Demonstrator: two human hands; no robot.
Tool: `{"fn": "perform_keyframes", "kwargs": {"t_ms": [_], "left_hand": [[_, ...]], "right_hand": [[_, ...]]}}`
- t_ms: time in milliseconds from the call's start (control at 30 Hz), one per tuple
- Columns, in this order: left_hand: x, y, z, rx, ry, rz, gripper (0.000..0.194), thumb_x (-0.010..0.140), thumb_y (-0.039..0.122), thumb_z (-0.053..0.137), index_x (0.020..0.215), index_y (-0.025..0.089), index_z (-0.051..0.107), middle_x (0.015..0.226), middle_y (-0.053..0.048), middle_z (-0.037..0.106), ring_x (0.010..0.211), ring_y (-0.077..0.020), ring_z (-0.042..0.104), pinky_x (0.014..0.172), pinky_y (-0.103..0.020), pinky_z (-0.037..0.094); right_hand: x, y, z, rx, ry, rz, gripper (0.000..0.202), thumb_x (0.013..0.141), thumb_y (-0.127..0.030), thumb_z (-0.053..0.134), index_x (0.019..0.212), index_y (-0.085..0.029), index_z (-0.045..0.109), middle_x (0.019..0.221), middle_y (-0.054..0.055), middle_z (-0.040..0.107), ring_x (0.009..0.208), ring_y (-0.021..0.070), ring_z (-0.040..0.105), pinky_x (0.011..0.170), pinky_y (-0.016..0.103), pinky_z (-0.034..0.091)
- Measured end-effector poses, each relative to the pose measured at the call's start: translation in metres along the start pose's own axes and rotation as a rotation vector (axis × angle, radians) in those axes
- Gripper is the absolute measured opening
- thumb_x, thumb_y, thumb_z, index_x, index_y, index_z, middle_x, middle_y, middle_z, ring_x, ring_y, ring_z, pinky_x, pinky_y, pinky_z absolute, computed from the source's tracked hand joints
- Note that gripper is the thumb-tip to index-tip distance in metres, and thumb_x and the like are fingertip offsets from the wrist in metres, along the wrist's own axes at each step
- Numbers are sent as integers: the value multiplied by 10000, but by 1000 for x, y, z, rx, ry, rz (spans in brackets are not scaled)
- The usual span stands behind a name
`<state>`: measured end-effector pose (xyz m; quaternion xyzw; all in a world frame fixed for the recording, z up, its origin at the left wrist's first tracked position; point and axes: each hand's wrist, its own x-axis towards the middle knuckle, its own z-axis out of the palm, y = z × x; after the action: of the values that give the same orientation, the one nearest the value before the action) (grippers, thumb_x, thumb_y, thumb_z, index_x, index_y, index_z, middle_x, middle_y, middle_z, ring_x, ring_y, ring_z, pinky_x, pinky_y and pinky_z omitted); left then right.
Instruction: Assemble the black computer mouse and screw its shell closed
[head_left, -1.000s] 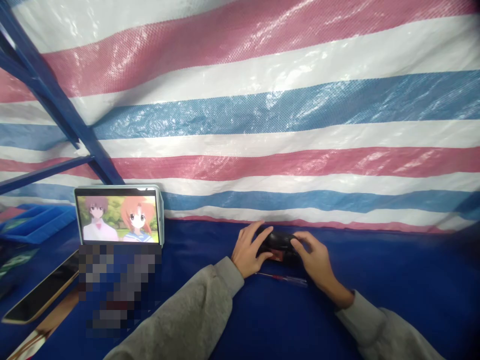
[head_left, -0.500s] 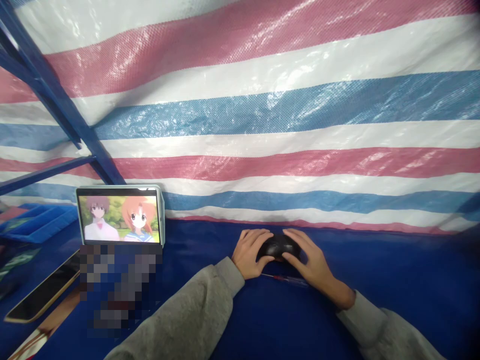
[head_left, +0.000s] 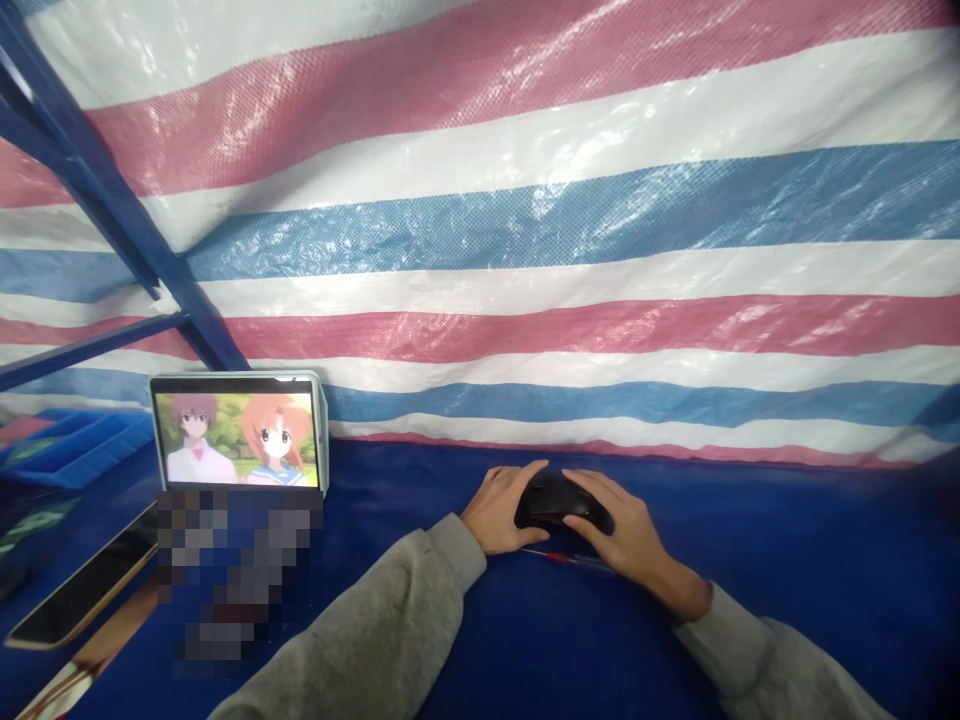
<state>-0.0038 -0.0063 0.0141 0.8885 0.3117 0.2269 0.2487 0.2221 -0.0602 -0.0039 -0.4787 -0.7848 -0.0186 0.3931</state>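
A black computer mouse [head_left: 556, 503] is between my two hands at the far side of the blue tabletop. My left hand [head_left: 501, 508] curves around its left end, thumb at the near side and fingers at the far side. Around the right end, my right hand [head_left: 621, 520] has its thumb in front and its fingers over the top and back. Just in front of the mouse lies a screwdriver [head_left: 556, 556] with a thin shaft, a red collar and a clear handle, partly covered by my right hand.
A tablet [head_left: 238, 436] playing a cartoon stands at the left, with a blurred-out patch below it. Farther left are a phone [head_left: 86, 575] and a blue plastic tray [head_left: 112, 450]. Behind the blue tabletop [head_left: 540, 650] hang striped sheeting [head_left: 570, 330] and a blue metal frame [head_left: 127, 210].
The mouse has tilted slightly, so more of its dark near side shows. My left thumb and fingers have spread a little wider. My right hand has shifted slightly.
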Motion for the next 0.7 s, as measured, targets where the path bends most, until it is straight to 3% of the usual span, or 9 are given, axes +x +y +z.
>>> {"fn": "perform_keyframes", "kwargs": {"t_ms": [700], "left_hand": [[1, -3, 5, 30, 55, -44, 922, 667, 348, 795, 1431, 282, 282, 1196, -78, 566, 1160, -297, 494, 1002, -472, 368]], "right_hand": [[3, 2, 2, 103, -186, 80, 422, 870, -430, 559, 1264, -282, 597, 1232, 72, 610, 1090, 236, 600, 928, 395, 509]]}}
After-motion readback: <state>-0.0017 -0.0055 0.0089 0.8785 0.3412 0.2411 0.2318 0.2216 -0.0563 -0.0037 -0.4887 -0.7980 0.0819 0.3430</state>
